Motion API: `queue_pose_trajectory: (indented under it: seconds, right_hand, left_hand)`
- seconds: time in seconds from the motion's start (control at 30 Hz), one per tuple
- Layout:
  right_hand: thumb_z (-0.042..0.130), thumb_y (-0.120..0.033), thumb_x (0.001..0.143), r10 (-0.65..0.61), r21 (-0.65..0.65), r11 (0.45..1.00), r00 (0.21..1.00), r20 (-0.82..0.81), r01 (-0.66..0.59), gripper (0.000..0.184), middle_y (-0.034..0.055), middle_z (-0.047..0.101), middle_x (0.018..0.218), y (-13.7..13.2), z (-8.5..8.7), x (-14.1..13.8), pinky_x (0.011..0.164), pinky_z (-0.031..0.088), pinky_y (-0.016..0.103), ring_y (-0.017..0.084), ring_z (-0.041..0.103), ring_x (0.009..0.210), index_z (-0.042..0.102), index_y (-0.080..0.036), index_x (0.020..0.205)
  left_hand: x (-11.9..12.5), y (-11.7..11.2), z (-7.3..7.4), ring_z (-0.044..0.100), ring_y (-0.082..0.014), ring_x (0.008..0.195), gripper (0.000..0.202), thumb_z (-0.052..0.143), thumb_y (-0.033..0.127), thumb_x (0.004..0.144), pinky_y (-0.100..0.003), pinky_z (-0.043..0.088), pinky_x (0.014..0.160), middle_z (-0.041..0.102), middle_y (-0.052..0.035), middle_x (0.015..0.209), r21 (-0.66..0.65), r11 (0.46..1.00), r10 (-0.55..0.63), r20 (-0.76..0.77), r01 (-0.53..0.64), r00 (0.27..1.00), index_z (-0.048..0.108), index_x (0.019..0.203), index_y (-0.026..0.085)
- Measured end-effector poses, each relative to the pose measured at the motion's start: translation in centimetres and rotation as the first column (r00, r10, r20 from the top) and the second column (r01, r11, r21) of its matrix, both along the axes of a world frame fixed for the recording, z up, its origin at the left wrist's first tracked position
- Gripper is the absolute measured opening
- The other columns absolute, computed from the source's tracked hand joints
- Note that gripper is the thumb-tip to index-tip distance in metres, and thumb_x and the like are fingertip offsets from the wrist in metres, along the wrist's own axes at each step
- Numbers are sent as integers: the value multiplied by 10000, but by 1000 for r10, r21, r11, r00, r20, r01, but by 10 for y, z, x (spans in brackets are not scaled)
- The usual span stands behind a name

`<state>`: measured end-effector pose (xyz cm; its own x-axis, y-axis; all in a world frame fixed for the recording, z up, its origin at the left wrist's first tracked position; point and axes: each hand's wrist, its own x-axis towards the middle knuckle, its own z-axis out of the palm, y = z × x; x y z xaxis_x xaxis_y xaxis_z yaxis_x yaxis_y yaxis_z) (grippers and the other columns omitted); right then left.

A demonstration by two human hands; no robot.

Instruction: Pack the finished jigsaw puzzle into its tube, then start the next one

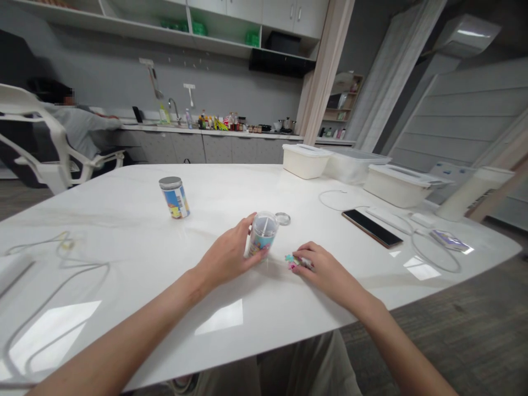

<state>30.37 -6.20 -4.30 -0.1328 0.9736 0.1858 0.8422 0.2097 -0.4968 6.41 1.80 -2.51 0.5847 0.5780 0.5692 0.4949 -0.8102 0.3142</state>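
Observation:
My left hand (231, 250) is wrapped round a clear jar (264, 231) with a colourful label, tilted a little above the white table. The jar's mouth is uncovered. Just behind it a round silver lid (282, 218) lies on the table. To the right of the jar, my right hand (319, 267) has its fingers closed on a small bunch of colourful puzzle pieces (291, 260), pink and mint green; part of the bunch is hidden under the fingers. Farther left stands a second jar (174, 198), with a blue and yellow label and its silver lid on.
On the right lie a dark phone (371, 227), a white cable (433, 264) and a small purple box (451, 240). Lidded plastic bins (305, 162) line the back right. Grey cables (61, 286) trail over the left side. A person (78, 126) sits at the far left.

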Motion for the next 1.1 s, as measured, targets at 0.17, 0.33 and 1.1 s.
queue_pose_trajectory:
  seconds: [0.17,0.33,1.1]
  right_hand:
    - [629,-295,833,-13,-49,999,995,-98,8,207,81,619,1010,12,4,0,794,504,332,192,627,859,713,-189,989]
    - [668,-267,771,-28,-120,993,990,-138,11,277,63,656,885,22,4,3,749,501,323,170,616,764,707,-161,1023]
    - [639,-307,824,240,147,970,837,-492,-192,148,32,717,895,36,80,-27,695,469,286,145,621,781,696,-190,893]
  left_hand:
    - [0,0,2,669,-261,943,678,619,375,847,-368,547,734,605,-140,1195,9,1000,-9,-1,9,1000,251,1390,204]
    - [0,1,1,659,-265,980,677,609,369,852,-364,544,743,607,-134,1187,13,1000,-11,-14,11,1000,235,1394,211]
    - [0,0,0,648,-272,1017,677,596,357,859,-394,556,755,585,-143,1244,21,999,-31,-6,31,999,215,1401,218]
